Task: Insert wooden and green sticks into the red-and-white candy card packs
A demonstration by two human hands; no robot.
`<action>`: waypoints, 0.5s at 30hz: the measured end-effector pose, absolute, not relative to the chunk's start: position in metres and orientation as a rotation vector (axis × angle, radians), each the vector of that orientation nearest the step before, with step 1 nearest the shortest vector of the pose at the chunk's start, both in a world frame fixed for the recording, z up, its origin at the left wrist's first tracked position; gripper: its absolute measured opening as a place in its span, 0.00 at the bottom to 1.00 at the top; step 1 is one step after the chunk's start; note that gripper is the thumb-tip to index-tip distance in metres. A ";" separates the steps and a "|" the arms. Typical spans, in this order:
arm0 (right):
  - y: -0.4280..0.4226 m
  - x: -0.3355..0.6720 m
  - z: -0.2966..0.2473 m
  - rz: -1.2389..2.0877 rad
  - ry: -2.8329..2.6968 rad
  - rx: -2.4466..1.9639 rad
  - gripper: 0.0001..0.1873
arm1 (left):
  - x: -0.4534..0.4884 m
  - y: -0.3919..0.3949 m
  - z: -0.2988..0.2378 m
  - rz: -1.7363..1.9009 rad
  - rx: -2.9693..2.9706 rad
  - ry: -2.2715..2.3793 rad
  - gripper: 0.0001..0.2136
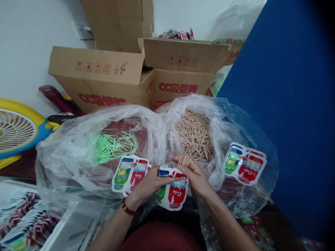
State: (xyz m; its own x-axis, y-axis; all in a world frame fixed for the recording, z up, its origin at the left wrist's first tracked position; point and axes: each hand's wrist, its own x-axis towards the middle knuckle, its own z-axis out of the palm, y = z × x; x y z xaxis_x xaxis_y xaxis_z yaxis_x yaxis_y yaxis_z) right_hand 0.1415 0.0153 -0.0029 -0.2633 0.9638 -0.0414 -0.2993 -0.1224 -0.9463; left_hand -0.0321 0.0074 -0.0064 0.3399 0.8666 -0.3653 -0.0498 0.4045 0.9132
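Green sticks [112,150] at approx 10 o'clk of held Cola pkt [173,196]. L grip [150,183] nearly closed on pkt, thumb across its front. R grip [195,176] part-curled, thumb + fingers round small brown stick bundle [184,160], pkt's 1 o'clk. Brown stick pile [196,136] further out, also 1 o'clk; another Cola pkt [246,164] at 2.

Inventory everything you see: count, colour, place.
Cardboard boxes: at least three, brown, back
Wall socket: one, white, upper left
Fan: one, yellow and blue, far left
Cylinder: one, dark red, behind fan
Plastic bags: several, clear, centre and back
Green sticks: many, green, left bag
Tan sticks: many, tan, right bag
Tray: one, white, lower left
Printed packets: many, multicoloured, on plastic, in tray
Panel: one, blue, right
Left hand: one, brown wrist beads, gripping packet
Right hand: one, holding tan sticks
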 end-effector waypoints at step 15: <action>0.022 0.158 -0.007 1.510 -1.386 -0.980 0.19 | -0.034 0.018 -0.003 0.858 0.998 0.961 0.13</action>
State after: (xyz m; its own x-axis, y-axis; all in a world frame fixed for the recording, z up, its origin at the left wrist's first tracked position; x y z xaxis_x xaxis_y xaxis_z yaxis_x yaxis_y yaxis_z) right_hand 0.1580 0.0224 -0.0065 -0.3386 0.9409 -0.0056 -0.0749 -0.0329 -0.9966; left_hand -0.0342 0.0184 -0.0031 0.3380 0.9080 -0.2474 -0.1429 0.3093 0.9402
